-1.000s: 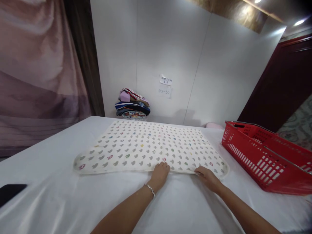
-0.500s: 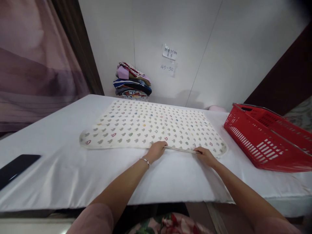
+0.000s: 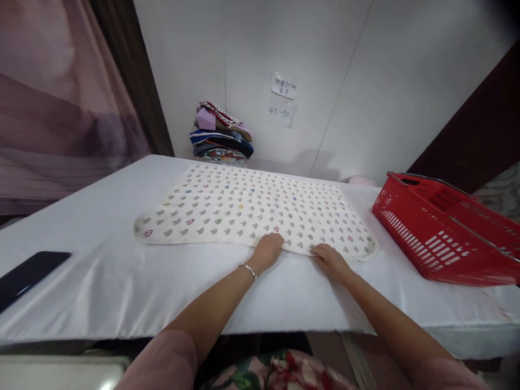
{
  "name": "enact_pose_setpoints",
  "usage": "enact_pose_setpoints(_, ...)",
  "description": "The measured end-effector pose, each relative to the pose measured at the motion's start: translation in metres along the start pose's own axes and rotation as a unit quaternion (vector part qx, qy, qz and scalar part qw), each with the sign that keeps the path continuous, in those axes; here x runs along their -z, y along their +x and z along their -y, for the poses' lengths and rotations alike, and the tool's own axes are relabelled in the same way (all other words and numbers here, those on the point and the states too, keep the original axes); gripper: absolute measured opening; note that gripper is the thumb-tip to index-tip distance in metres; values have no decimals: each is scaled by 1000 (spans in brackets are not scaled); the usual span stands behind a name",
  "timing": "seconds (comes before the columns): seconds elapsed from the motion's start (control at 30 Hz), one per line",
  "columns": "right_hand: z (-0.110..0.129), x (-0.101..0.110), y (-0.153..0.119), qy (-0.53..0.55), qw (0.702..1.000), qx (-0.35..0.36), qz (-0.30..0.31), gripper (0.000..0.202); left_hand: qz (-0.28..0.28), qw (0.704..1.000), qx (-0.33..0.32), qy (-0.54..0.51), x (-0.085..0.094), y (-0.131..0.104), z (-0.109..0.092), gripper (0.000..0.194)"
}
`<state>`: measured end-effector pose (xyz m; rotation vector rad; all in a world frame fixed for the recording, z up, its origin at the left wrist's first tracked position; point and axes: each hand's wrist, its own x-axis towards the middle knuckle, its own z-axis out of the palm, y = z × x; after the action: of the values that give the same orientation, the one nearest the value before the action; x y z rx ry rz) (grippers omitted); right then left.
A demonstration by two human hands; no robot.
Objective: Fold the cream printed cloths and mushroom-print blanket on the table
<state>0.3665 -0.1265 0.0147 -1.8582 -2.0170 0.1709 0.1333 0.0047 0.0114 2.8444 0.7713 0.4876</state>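
A cream cloth [image 3: 247, 208] printed with grey, red, blue and green mushrooms lies spread over the white-covered table. Its front corners are rounded, and its near edge bends slightly between my hands. At the middle of that edge, my left hand [image 3: 268, 252], with a silver bracelet at the wrist, has its fingers curled over the fabric. A short way to the right, my right hand [image 3: 331, 262] pinches the same edge, fingertips on top. Both thumbs are mostly hidden.
A red plastic basket [image 3: 430, 233] stands at the table's right end. On the left lies a dark phone [image 3: 30, 276]. Folded fabrics [image 3: 222, 135] are stacked by the wall, under paper notes [image 3: 283, 100]. The table's white cover [image 3: 101, 271] ends close to my body.
My right hand has moved left, nearer my left hand, which has shifted slightly right. The edge between them, earlier raised and straight, now lies lower and curves.
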Motion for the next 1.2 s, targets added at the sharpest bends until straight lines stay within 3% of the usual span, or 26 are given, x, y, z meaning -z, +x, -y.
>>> enact_pose_setpoints(0.27, 22, -16, 16, 42, 997, 12, -57, 24, -4, 999, -39, 25, -6, 2, -9, 17)
enact_pose_setpoints(0.53, 22, -22, 18, 75, 994, -14, -72, 24, 0, 999, -40, -10, -6, 4, -16, 12)
enact_pose_setpoints(0.77, 21, -27, 17, 44, 995, 12, -91, 26, -5, 1000, -11, 11, -7, 6, -12, 19)
enact_pose_setpoints(0.9, 23, -31, 17, -5, 993, 29, -115, 27, -9, 997, -47, 56, -11, 7, -7, 21)
enact_pose_setpoints(1.07, 28, -28, 19, -110, 990, 47, -67, 26, -3, 993, -78, 85, -12, 8, -7, 24)
enact_pose_setpoints(1.2, 33, -22, 18, -135, 989, 60, -21, 30, 11, 992, -87, 88, -11, 6, -11, 25)
